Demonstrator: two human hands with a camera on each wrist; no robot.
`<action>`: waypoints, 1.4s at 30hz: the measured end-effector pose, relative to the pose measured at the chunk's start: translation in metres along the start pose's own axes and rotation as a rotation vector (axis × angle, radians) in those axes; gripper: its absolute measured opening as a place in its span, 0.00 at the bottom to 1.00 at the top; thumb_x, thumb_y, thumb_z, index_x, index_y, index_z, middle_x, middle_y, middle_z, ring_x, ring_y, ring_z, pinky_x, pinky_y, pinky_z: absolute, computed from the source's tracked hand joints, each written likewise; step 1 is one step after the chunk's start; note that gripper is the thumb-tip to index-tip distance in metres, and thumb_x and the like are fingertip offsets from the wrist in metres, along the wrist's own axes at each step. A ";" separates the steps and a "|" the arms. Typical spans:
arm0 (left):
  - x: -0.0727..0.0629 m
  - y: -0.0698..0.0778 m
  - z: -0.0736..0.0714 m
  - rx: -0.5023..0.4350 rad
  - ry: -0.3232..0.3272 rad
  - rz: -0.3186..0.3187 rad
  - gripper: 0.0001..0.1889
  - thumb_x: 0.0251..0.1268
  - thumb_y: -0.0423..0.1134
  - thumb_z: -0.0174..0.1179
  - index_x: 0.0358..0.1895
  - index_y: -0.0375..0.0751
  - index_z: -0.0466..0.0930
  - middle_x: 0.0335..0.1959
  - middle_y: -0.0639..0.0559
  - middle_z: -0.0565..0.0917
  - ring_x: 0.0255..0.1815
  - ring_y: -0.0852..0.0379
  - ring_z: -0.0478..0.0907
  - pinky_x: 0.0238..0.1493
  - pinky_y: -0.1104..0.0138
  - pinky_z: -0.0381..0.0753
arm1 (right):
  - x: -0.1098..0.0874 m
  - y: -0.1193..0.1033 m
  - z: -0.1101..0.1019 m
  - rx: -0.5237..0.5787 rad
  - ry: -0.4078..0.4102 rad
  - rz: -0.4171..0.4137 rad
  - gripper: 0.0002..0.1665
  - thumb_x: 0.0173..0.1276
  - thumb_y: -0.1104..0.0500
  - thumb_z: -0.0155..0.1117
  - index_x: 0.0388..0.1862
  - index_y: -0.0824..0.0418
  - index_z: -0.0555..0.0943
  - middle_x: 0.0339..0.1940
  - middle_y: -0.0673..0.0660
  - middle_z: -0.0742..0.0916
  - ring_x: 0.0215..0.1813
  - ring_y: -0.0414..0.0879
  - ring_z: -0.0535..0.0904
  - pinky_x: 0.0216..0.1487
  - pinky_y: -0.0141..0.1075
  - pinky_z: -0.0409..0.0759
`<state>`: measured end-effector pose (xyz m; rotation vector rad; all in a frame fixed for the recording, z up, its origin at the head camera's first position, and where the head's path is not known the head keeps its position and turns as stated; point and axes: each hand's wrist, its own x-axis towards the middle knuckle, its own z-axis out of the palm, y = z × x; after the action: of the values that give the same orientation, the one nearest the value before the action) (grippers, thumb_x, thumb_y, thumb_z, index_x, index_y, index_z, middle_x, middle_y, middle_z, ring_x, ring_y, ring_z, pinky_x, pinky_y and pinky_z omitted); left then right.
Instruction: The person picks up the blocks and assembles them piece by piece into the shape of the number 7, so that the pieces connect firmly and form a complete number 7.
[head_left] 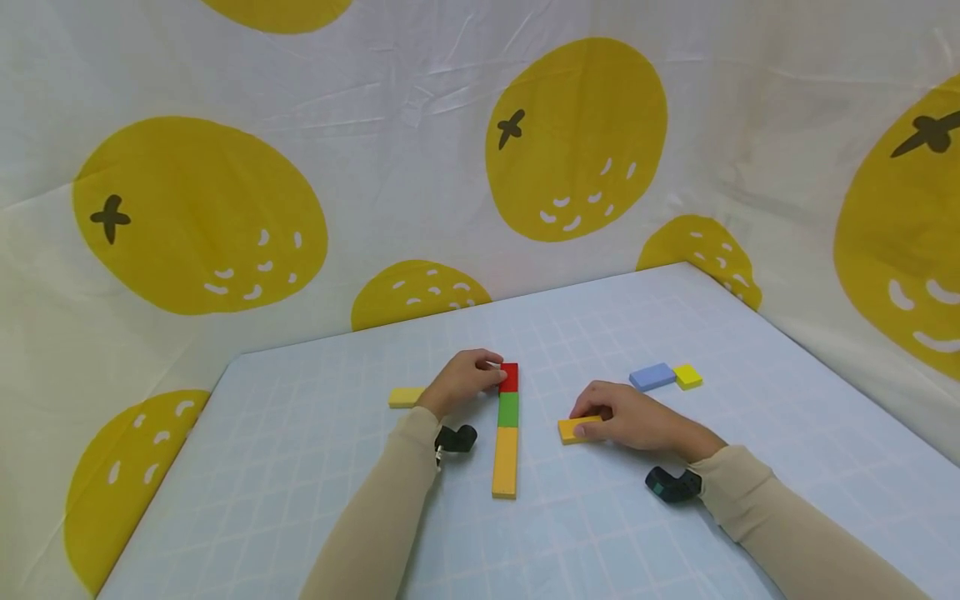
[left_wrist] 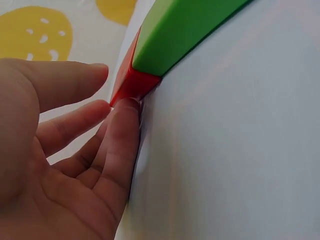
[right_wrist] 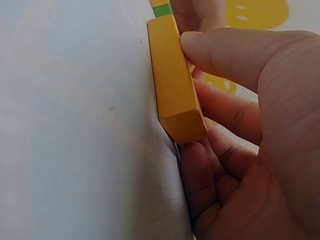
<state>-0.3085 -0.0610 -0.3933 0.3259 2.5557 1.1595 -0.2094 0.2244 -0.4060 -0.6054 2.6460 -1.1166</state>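
A red block (head_left: 512,379), a green block (head_left: 508,410) and a long orange block (head_left: 506,463) lie end to end in a straight row on the table. At the far end, my left hand (head_left: 459,382) has its fingertips against the red block's side. The left wrist view shows those fingers nearly straight, the thumb (left_wrist: 85,80) beside the red block's edge. To the right of the row, my right hand (head_left: 633,417) holds another orange block (head_left: 573,431) low over the table. Its thumb (right_wrist: 215,47) presses one face of that block while fingers curl at the other side.
A pale yellow block (head_left: 405,397) lies left of the row, partly behind my left hand. Farther right, a blue block (head_left: 652,377) sits end to end with a small yellow block (head_left: 687,377). A fruit-print curtain (head_left: 420,183) hangs behind the table.
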 end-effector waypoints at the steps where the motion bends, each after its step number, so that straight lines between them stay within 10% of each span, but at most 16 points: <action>1: -0.001 0.000 -0.001 -0.009 -0.004 -0.001 0.19 0.70 0.46 0.63 0.61 0.49 0.80 0.46 0.54 0.83 0.46 0.53 0.79 0.53 0.58 0.80 | 0.000 0.000 0.000 -0.001 0.000 0.000 0.09 0.68 0.47 0.70 0.44 0.45 0.85 0.44 0.45 0.82 0.48 0.46 0.76 0.49 0.40 0.77; 22: -0.025 -0.015 -0.050 -0.048 0.061 0.025 0.19 0.74 0.48 0.58 0.64 0.49 0.78 0.49 0.48 0.84 0.45 0.49 0.81 0.53 0.56 0.79 | 0.001 -0.002 0.001 -0.009 -0.002 0.007 0.08 0.68 0.47 0.70 0.44 0.45 0.85 0.45 0.46 0.82 0.48 0.47 0.76 0.50 0.40 0.77; 42: -0.048 -0.049 -0.061 -0.135 0.205 0.020 0.20 0.74 0.47 0.58 0.63 0.45 0.78 0.48 0.48 0.85 0.44 0.51 0.81 0.48 0.60 0.80 | 0.001 -0.005 0.003 -0.022 0.033 0.027 0.10 0.66 0.48 0.72 0.43 0.47 0.83 0.41 0.45 0.83 0.46 0.47 0.76 0.48 0.41 0.77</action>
<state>-0.2903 -0.1505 -0.3831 0.2108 2.6322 1.4321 -0.2079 0.2187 -0.4046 -0.5580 2.6898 -1.1006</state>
